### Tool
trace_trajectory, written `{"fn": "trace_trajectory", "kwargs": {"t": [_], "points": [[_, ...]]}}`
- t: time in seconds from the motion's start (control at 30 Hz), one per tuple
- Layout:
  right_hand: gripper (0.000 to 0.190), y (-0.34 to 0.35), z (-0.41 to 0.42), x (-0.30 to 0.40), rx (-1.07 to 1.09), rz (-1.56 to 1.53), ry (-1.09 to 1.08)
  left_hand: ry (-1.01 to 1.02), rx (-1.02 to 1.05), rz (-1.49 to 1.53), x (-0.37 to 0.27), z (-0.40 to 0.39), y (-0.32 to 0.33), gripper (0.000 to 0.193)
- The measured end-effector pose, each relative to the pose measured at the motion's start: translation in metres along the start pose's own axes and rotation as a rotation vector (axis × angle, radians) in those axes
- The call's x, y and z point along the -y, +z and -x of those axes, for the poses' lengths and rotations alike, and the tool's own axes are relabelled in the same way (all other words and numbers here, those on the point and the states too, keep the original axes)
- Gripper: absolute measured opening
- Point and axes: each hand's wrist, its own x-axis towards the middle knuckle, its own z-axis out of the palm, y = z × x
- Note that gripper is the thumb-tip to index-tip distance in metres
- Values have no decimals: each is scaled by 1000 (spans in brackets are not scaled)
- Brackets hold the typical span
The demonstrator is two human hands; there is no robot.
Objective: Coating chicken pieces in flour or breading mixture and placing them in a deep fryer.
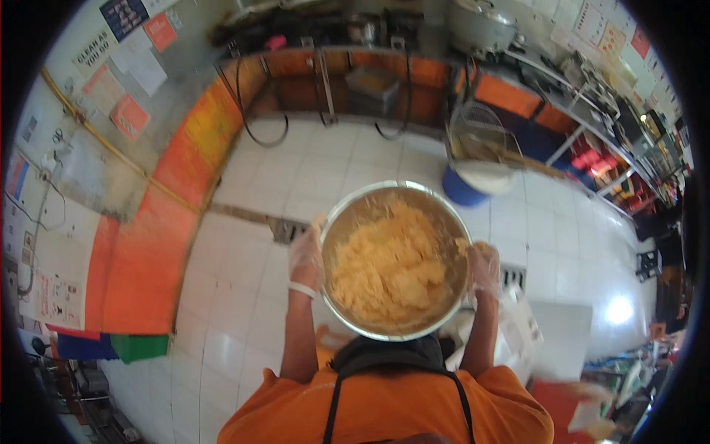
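A large round stainless steel bowl (396, 333) is held up in front of my body, above the tiled floor. Inside it lies a lumpy, pale orange, dough-like mass (391, 263), with smears of it on the inner wall. My left hand (307, 256), in a clear plastic glove, grips the bowl's left rim. On the right side my right hand (484, 266), gloved the same way, grips the rim, and bits of the mass stick to its fingers.
Beyond the bowl, a blue bucket (466, 186) stands on the floor, with a wire strainer (480, 125) near it. A metal counter (355, 51) bears a large pot (481, 28). Floor drain grates (291, 230) lie either side. An orange low wall (150, 266) runs along the left.
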Motion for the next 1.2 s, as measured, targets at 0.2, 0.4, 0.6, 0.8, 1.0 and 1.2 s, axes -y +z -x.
{"fn": "trace_trajectory", "kwargs": {"t": [0.2,0.4,0.6,0.8,1.0,1.2], "points": [[31,75,-161,76,158,336,-263,262,-120,-184,61,-162,4,38],[33,173,-297,230,177,136,-461,37,-255,433,3,-263,-45,37],[30,330,-384,367,493,149,-379,-105,-376,757,-2,-410,-135,37],[29,466,-487,419,473,302,-618,-114,-553,400,-15,-580,-214,30],[32,527,-550,562,494,81,-266,189,-439,-327,-44,-744,-286,29],[18,655,-695,612,311,615,-1083,-57,-273,342,-96,-910,-298,37]]}}
